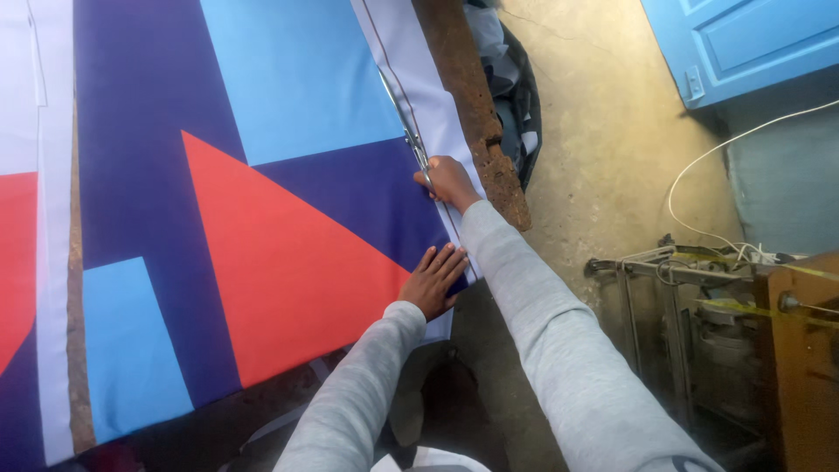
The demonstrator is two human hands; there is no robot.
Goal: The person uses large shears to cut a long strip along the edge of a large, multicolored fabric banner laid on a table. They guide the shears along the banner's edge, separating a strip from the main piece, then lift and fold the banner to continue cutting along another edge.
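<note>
Cut along the white margin of the printed banner (262,227) is partway: right hand (447,182) grips scissors (404,131) at frame centre, left hand (434,280) lies flat and spread below; upper margin appears uncut.

The printed fabric (262,218) is cut off by the top, left and bottom edges. The scissors' (411,140) handles are hidden inside the right hand (448,182). The bench (476,122) is largely covered, only its rusty right edge being seen.
</note>
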